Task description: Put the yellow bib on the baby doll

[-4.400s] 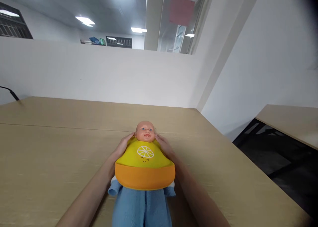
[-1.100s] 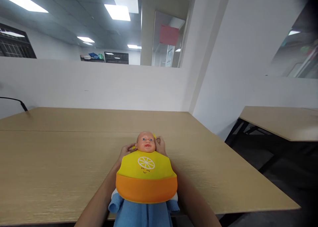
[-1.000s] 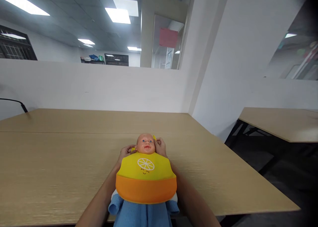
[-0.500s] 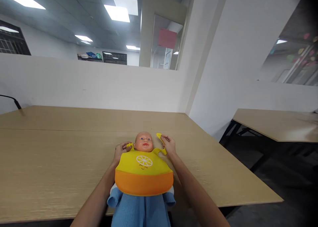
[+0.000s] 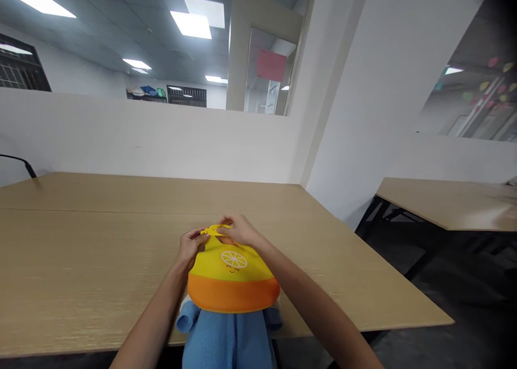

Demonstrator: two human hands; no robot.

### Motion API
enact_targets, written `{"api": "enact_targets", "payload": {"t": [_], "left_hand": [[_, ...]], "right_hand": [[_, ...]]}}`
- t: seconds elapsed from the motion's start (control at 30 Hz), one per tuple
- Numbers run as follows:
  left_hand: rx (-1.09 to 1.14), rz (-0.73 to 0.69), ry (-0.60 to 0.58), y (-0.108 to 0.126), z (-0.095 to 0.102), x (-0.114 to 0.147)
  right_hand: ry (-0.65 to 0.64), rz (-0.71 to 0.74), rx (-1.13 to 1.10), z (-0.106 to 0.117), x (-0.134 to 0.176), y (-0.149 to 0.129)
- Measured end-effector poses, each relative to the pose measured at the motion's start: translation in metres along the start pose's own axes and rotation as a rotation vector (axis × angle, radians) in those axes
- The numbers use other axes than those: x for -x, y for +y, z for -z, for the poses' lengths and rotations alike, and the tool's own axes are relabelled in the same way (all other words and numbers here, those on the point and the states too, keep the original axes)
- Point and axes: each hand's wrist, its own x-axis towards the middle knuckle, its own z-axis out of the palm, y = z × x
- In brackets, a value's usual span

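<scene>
A yellow and orange baby bib [image 5: 234, 291] with a lemon-slice print covers the chest of a baby doll [image 5: 228, 339] in blue clothes. My left hand [image 5: 191, 246] pinches one neck strap at the left of the doll's neck. Across the doll's head, my right hand [image 5: 238, 230] grips the other strap, its end meeting the left strap near my left fingertips. Most of the doll's head is hidden behind my right hand. Whether the two straps are fastened, I cannot tell.
The doll lies at the front edge of a wooden table [image 5: 100, 272]. A white wall [image 5: 202, 148] with a window opening stands behind it. A second table [image 5: 444, 202] is at the right, and a black cable [image 5: 28, 167] shows at the far left.
My right hand has moved left from beside the doll's head to in front of it, bringing its strap to the left one. The doll's face is now covered.
</scene>
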Motion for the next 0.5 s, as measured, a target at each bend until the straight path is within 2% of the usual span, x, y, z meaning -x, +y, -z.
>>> {"api": "enact_targets", "payload": {"t": [0.1,0.2,0.37,0.5], "left_hand": [[0.064,-0.004,-0.01,0.0,0.0,0.001],[0.117,-0.013,-0.045,-0.002,0.001,-0.001],[0.193,0.001,-0.145,-0.005,0.003,-0.003],[0.283,-0.003,-0.229,-0.002,0.004,0.0]], "right_hand": [[-0.096,-0.023,0.254,-0.017,-0.015,-0.013],[-0.118,-0.064,0.317,-0.031,-0.023,-0.015],[-0.05,-0.108,0.187,-0.04,-0.022,-0.01],[0.019,-0.13,0.021,-0.037,-0.02,-0.016]]}}
